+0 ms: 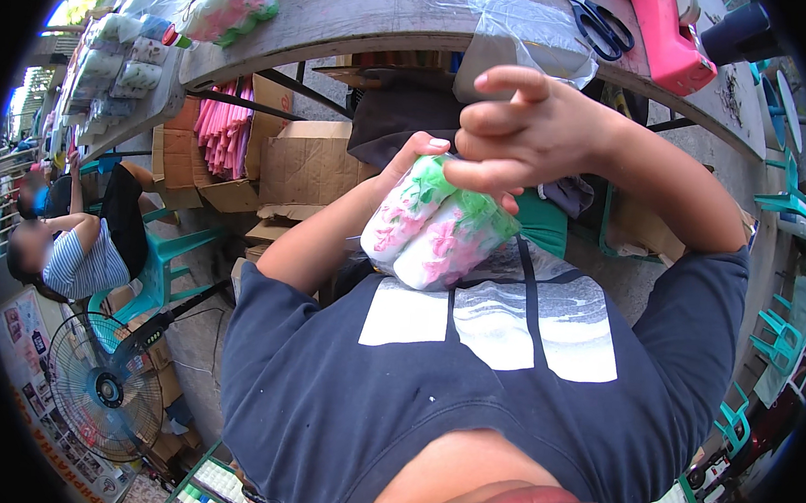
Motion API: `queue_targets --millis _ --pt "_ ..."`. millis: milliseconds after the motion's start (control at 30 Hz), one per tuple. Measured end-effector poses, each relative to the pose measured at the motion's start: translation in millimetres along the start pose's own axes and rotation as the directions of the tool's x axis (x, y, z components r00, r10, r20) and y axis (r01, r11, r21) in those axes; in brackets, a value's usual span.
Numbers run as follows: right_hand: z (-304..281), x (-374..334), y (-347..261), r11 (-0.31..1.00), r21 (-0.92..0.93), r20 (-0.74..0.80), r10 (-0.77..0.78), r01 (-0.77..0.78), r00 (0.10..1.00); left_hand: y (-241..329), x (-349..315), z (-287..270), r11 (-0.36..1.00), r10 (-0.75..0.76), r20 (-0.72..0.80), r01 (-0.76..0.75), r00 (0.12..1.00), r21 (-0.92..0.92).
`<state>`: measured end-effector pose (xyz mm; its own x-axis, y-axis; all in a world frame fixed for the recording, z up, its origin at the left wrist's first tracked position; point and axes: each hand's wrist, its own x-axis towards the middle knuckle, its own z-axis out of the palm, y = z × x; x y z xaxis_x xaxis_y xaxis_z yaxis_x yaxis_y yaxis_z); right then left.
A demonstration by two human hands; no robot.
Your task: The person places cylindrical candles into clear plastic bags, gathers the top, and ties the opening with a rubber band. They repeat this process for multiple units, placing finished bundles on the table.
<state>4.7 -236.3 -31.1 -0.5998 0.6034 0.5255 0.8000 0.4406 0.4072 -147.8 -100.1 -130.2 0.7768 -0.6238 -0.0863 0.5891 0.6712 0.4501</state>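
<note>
The left hand (401,169) held a wrapped bundle (453,242); the right hand (536,136), half curled, was over its top, grip unclear. Scissors (593,12) lay by the table's (368,14) near edge.

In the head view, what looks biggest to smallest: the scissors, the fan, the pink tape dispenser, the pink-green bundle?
1. Fan and pink-green bundle: too alike to rank
2. Pink tape dispenser
3. Scissors

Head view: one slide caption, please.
Left hand holds two plastic-wrapped floral cylinders; right hand near their green ends.
</note>
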Motion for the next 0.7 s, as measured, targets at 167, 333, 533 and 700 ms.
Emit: queue_targets --millis 167,333,533,700 --pt "-6 -7 29 0.890 0.159 -0.035 0.438 -0.427 0.898 -17 -10 4 0.963 -0.027 0.004 0.027 1.000 -0.270" --pt "-5 -12 -15 0.531 0.512 0.220 0.678 -0.675 0.701 -12 -20 -1 0.971 0.123 -0.022 -0.125 0.992 -0.204" --pt "17 -21 -61 0.413 0.609 0.257 0.705 -0.677 0.661 -13 -33 -15 0.968 0.013 -0.210 -0.065 0.978 -0.240" --pt "22 -28 -93 -0.040 0.708 0.474 0.767 -0.705 0.432 -26 -36 -25 0.964 0.017 -0.332 -0.103 0.943 -0.246"
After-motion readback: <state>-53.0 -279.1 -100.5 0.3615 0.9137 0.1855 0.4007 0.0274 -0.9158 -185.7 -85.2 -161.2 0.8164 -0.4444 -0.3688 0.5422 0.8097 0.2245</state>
